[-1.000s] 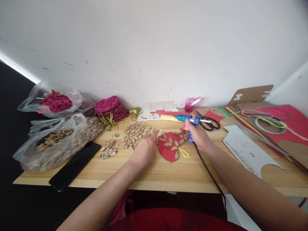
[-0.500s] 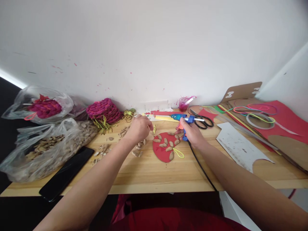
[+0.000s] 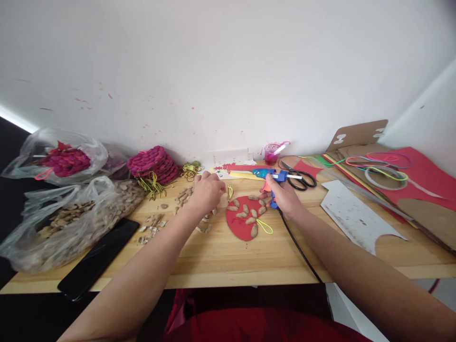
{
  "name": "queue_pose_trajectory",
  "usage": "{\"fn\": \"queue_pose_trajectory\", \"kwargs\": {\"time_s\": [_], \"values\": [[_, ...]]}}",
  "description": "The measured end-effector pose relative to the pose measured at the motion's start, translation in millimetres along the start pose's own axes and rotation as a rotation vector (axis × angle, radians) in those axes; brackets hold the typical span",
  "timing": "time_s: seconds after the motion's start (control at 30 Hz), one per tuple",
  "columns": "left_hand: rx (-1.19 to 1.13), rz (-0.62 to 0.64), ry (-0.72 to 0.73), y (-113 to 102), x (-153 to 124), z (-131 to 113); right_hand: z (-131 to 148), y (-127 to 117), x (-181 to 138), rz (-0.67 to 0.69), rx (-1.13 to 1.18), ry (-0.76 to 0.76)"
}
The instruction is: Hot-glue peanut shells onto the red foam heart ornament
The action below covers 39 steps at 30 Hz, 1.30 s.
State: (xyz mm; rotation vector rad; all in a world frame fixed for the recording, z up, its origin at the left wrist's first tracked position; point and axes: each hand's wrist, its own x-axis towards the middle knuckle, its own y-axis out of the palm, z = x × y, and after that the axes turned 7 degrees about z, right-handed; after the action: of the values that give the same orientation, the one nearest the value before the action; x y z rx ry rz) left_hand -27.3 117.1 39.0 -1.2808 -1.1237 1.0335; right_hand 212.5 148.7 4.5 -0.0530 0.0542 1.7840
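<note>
In my right hand (image 3: 285, 195) is a blue hot glue gun (image 3: 264, 174), its nozzle pointing left and a white glue stick out of its back. Just below it lies a red paper disc (image 3: 238, 229) with several peanuts in the shell (image 3: 245, 209) on it and a yellow cord loop (image 3: 265, 227) at its right edge. My left hand (image 3: 208, 191) is closed over loose peanuts (image 3: 183, 195), left of the disc. Its fingertips are pressed together; whatever they hold is hidden.
Left stand plastic bags of peanuts (image 3: 71, 223), a black phone (image 3: 98, 259), broken shells (image 3: 153, 228) and stacked magenta discs (image 3: 153, 164). Behind are scissors (image 3: 302, 178) and a pink-stained cup (image 3: 271, 154). Cardboard (image 3: 345, 213) and red sheets (image 3: 423, 171) lie right. A black cord (image 3: 299, 249) crosses the front edge.
My left hand has shifted slightly lower and nearer over the loose peanuts. My right hand and the glue gun have stayed almost in place.
</note>
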Motion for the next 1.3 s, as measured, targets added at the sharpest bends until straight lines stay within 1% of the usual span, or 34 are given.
{"fn": "queue_pose_trajectory", "kwargs": {"time_s": [0.13, 0.27, 0.4, 0.6, 0.8, 1.0, 1.13, 1.23, 1.3], "values": [[0.012, 0.034, -0.002, 6.1, 3.5, -0.9, 0.4, 0.1, 0.2, 0.010, 0.002, -0.004], [0.015, 0.024, -0.041, 10.9, 10.3, -2.1, 0.2, 0.1, 0.7, 0.001, 0.013, -0.002], [-0.033, 0.004, -0.085, 7.5, 11.5, -1.7, 0.1, 0.1, 0.7, 0.005, 0.021, -0.004], [-0.126, 0.068, -0.086, -2.2, 3.4, -12.4, 3.4, 1.1, -1.8, -0.007, 0.014, 0.023], [-0.178, 0.090, -0.029, -5.0, -0.1, -21.6, 4.3, 2.3, -2.9, 0.007, 0.042, 0.029], [-0.182, 0.097, 0.038, 8.1, 6.8, -15.6, 5.0, 3.3, -4.5, 0.000, 0.026, 0.053], [-0.179, 0.083, 0.061, 15.8, 12.5, -12.7, 1.3, 2.2, -4.1, 0.012, 0.027, 0.036], [-0.189, 0.058, 0.073, 15.2, 13.0, -12.3, -0.3, 1.8, -3.4, 0.021, 0.024, 0.033], [-0.206, 0.019, 0.067, 12.7, 12.0, -10.6, 0.7, 2.8, -3.6, 0.019, 0.031, 0.032]]}}
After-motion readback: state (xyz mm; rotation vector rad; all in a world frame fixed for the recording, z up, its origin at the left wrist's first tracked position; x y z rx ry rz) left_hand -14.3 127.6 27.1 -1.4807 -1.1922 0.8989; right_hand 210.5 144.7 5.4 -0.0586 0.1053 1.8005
